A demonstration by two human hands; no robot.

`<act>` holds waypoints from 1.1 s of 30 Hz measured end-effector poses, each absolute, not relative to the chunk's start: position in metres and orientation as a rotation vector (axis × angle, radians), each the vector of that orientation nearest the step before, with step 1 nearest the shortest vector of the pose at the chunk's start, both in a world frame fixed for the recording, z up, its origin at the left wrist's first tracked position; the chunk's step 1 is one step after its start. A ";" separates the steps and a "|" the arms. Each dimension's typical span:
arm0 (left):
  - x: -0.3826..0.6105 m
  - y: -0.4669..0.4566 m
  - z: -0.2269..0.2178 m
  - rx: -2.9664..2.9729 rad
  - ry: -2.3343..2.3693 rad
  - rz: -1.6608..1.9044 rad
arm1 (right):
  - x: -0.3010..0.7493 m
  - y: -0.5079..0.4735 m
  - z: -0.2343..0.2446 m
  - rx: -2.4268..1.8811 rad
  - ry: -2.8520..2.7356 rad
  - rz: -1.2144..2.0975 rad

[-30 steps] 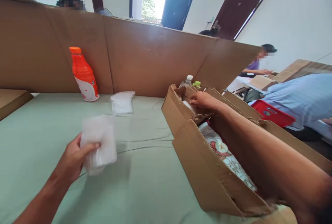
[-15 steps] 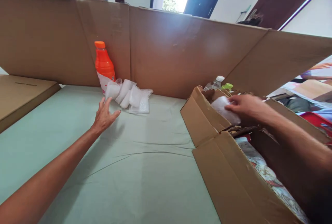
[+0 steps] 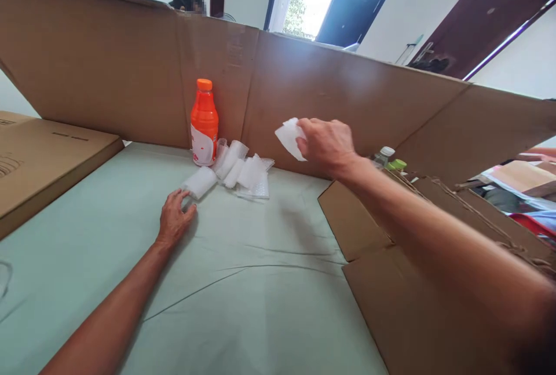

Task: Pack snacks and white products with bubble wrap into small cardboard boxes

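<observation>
My right hand is closed on a folded piece of white bubble wrap, held up in front of the cardboard wall. On the table, my left hand has its thumb and fingers apart, fingertips at the near left end of a bubble wrap roll. Right behind that roll, an orange bottle with a white label stands upright. More bubble wrap pieces lie in a loose pile to the right of the bottle.
A tall cardboard wall runs along the back. Cardboard boxes line the right side, with a white-capped bottle and a green cap showing behind. At left lies a flat carton. Another person's hair shows above the wall.
My right hand has lifted the bubble wrap from the box and carried it left. The roll by my left hand now lies nearer me, apart from the pile. The view has shifted.
</observation>
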State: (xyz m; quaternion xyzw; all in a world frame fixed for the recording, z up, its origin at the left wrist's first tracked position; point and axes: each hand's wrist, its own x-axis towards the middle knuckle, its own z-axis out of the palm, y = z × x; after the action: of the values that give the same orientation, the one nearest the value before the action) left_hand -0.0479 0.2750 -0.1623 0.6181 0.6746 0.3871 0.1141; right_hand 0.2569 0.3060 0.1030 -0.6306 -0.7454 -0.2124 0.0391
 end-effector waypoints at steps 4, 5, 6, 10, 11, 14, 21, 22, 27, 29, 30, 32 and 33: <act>-0.048 0.278 -0.166 1.842 1.956 1.159 | 0.214 0.357 0.027 -1.910 -2.416 -0.252; -0.047 0.279 -0.167 1.857 1.950 1.153 | 0.206 0.365 0.006 -1.908 -2.448 -0.166; -0.046 0.280 -0.168 1.876 1.943 1.141 | 0.200 0.370 -0.014 -1.908 -2.465 -0.097; -0.043 0.280 -0.168 1.960 1.905 1.058 | 0.190 0.382 -0.059 -1.920 -2.427 0.076; -0.042 0.280 -0.167 1.976 1.895 1.035 | 0.191 0.382 -0.060 -1.926 -2.402 0.090; -0.041 0.278 -0.164 2.006 1.868 0.974 | 0.192 0.371 -0.051 -1.942 -2.293 0.056; -0.042 0.275 -0.162 2.019 1.778 0.963 | 0.201 0.212 -0.093 -1.619 -2.227 -0.022; -0.043 0.275 -0.162 2.000 1.769 0.985 | 0.207 0.181 -0.101 -1.523 -2.247 -0.053; -0.052 0.279 -0.160 1.795 1.776 1.186 | 0.259 0.072 -0.063 -1.557 -2.137 -0.573; -0.056 0.280 -0.157 1.702 1.785 1.268 | 0.292 0.052 -0.027 -1.746 -2.010 -0.857; -0.057 0.280 -0.156 1.657 1.792 1.303 | 0.309 0.044 -0.011 -1.850 -1.943 -0.992; -0.057 0.278 -0.153 1.568 1.812 1.360 | 0.344 0.030 0.009 -2.101 -1.810 -1.173; -0.057 0.277 -0.151 1.527 1.821 1.380 | 0.360 0.025 0.013 -2.228 -1.766 -1.190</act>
State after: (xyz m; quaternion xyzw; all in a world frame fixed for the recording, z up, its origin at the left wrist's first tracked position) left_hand -0.0568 0.2772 -0.1512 0.5448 0.6499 0.4925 0.1954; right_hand 0.3599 0.0253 0.0131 -0.7226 -0.5727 -0.3860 0.0296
